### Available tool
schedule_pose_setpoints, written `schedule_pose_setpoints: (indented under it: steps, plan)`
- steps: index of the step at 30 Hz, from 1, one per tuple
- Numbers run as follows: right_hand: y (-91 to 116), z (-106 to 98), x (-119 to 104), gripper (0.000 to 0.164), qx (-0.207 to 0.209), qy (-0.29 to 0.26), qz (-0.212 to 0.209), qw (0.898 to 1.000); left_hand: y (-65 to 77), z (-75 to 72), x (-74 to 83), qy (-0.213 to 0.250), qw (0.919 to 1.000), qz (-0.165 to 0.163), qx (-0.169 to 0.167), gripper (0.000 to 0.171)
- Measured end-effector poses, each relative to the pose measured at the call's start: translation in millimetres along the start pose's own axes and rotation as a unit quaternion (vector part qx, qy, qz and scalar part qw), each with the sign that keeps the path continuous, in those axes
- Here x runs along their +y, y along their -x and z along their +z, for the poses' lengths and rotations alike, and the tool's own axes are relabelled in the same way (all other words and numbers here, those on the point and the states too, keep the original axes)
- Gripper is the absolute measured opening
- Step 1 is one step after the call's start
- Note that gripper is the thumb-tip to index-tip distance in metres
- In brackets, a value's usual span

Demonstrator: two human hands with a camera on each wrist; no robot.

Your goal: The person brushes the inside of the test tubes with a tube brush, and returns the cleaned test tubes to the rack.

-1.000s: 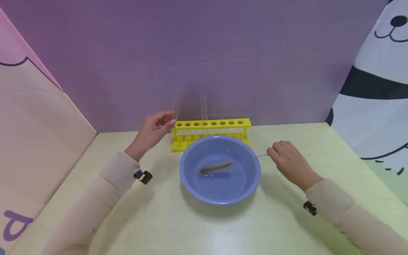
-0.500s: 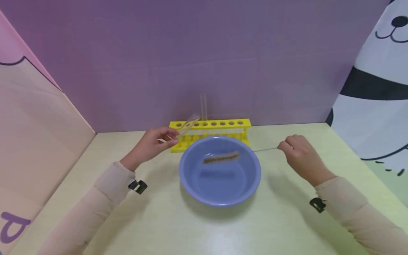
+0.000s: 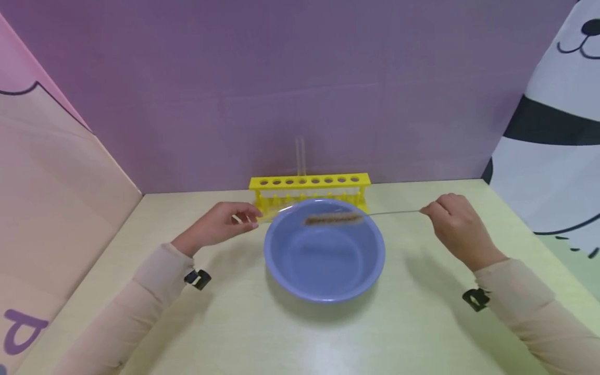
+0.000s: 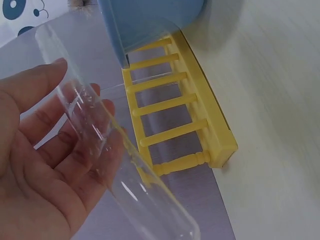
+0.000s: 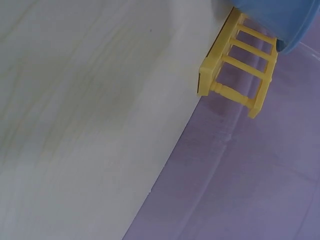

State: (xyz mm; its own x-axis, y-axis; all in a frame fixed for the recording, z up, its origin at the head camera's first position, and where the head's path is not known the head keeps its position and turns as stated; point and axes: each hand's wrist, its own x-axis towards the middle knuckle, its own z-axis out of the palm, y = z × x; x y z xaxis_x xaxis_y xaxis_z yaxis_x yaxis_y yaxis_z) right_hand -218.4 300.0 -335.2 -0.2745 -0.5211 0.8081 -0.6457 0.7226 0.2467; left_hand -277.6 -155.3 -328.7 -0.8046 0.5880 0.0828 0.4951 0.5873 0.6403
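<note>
My left hand (image 3: 220,224), left of the basin, holds a clear glass test tube (image 4: 137,185) between thumb and fingers. In the head view the tube lies nearly level and is hard to see against the basin rim. At right, my right hand (image 3: 461,226) pinches the thin wire handle of a test tube brush (image 3: 334,219). Its brown bristles are over the far part of the blue basin (image 3: 323,291), pointing left towards the tube. The brush head is outside the tube. The right wrist view shows neither the right hand nor the brush.
Behind the basin stands a yellow test tube rack (image 3: 309,181), its front partly covered by the basin. Another clear test tube (image 3: 300,156) rises upright from it. A purple backdrop (image 3: 300,78) closes off the table's far edge.
My left hand has come down and nearer, tipping the test tube from upright to nearly level. My right hand has drawn back rightward, lifting the brush up from the basin's bottom.
</note>
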Motion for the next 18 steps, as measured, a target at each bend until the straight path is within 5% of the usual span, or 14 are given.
schedule_pose_setpoints:
  steps: [11,18]
  plan:
    - [5.4,-5.9,5.1,0.027,0.021,0.013,0.008,1.000,-4.1,1.5,-0.4,-0.002,0.9984,0.028,-0.049,0.025]
    - [4.0,-4.6,4.7,0.040,0.029,0.015,0.001,0.999,-5.4,3.3,-0.8,0.003,0.9972,0.044,-0.060,0.023]
